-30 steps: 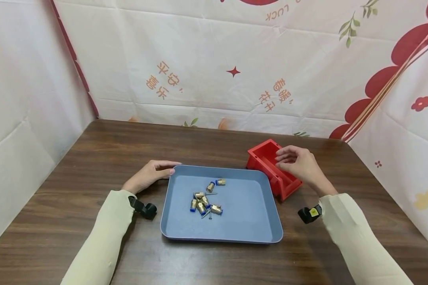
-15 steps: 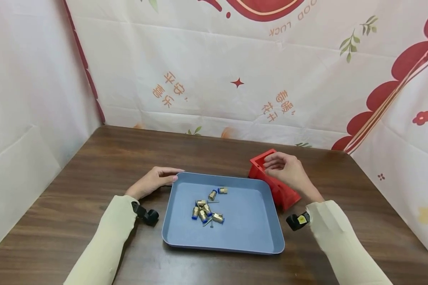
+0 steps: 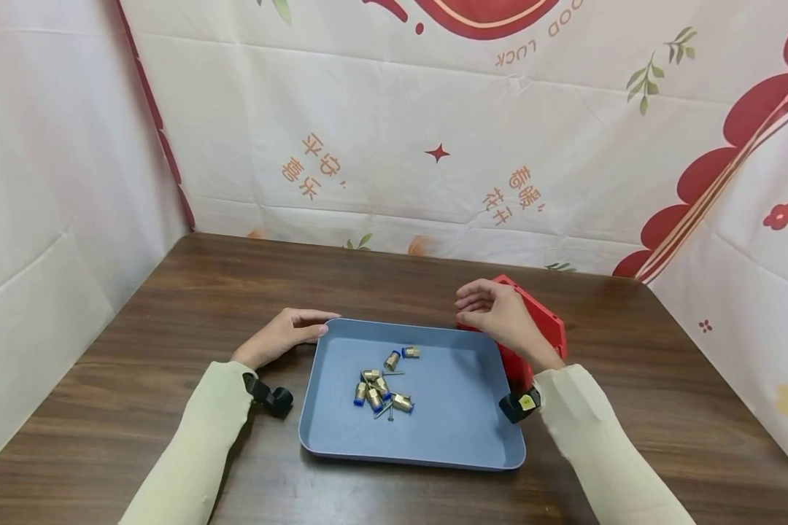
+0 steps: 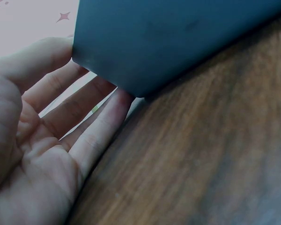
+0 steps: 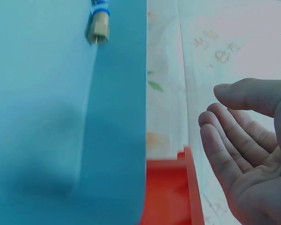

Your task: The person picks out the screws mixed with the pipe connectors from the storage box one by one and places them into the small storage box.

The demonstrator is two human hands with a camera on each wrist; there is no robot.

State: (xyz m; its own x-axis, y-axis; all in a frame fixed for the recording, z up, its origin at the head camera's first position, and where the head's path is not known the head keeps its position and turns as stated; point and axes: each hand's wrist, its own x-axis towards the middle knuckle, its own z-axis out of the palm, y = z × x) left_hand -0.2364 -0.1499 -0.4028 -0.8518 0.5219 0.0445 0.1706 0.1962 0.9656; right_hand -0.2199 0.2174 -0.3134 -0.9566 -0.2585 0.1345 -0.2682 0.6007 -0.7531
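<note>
My left hand (image 3: 284, 334) touches the back left corner of a blue-grey tray (image 3: 460, 415). Its thumb and fingers lie along the outside of the wall, as the left wrist view shows. Several brass push-in fittings (image 3: 402, 402) with blue collars lie in the tray, mixed with a few small screws (image 3: 390, 414). Above the tray's back right corner hovers my right hand (image 3: 499, 313), loosely curved. Nothing sits between its thumb and fingers (image 5: 220, 150) in the right wrist view. The red bin (image 3: 546, 321) is partly hidden under that hand and wrist.
The wooden table (image 3: 171, 328) extends on all sides of the tray. A white printed curtain (image 3: 381, 175) hangs behind and along both sides. In the right wrist view the bin's wall (image 5: 193, 187) stands close beside the tray's wall (image 5: 117, 140).
My right hand has moved left from over the red bin to the tray's back right corner. The bin's right edge now shows farther right. The left hand keeps its place.
</note>
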